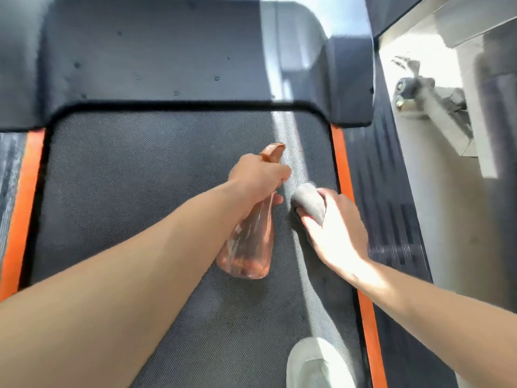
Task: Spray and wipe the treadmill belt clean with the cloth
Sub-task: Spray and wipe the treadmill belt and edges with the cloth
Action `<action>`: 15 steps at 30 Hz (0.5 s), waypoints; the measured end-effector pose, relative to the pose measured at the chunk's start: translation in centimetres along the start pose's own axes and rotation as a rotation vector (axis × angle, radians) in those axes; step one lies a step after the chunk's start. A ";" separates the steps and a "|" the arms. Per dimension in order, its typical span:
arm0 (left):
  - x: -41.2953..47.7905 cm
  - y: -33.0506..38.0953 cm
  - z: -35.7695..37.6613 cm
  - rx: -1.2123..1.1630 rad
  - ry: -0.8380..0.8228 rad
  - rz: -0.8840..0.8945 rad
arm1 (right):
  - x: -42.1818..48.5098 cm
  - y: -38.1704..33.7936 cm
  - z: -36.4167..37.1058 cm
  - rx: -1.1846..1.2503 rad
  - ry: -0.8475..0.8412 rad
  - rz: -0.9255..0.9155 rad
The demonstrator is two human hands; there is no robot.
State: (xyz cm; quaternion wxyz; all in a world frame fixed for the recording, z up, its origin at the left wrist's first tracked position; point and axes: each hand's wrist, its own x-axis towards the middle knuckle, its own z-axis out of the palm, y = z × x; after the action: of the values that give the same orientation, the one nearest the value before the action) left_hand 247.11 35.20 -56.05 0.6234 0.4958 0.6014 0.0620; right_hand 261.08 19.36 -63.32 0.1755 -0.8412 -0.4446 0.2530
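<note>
- From my remote seat: the left hand [257, 175] is wrapped round the neck of a translucent orange spray bottle [249, 247]. The nozzle points ahead over the treadmill belt [140, 191].
- The right hand [335, 233] grips a bunched grey cloth [309, 201] low on the belt's right side, just beside the bottle. I cannot tell whether the cloth is pressed onto the surface.
- I judge this to be the spray stage turning into the wipe. The bottle is aimed and the cloth is poised alongside.
- The next move calls for a squeeze of the trigger towards the front of the belt. After that, I would drag the cloth flat across the belt's width while the bottle lifts clear.
- My count is one spray bottle, one cloth and two hands, both full and close together.
- There are also two orange side strips [26, 197] and one pale shoe [316, 362] standing on the belt.
- A scatter of droplets sits on the dark motor cover [156, 60].
</note>
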 end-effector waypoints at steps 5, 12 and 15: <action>3.3 2.4 1.7 0.080 -0.006 0.048 | -1.2 -3.3 0.9 -0.444 0.171 -0.078; 4.4 2.7 2.5 0.218 0.030 0.041 | -1.2 -2.1 1.4 -0.475 0.209 -0.161; 4.5 2.1 2.2 0.230 -0.024 0.053 | -1.1 -1.9 1.2 -0.459 0.209 -0.175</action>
State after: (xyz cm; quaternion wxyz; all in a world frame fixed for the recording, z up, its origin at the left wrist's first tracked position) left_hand 251.19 38.12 -58.18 0.5677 0.5804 0.5838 0.0034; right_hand 258.57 19.56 -62.97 0.0466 -0.8390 -0.5406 0.0412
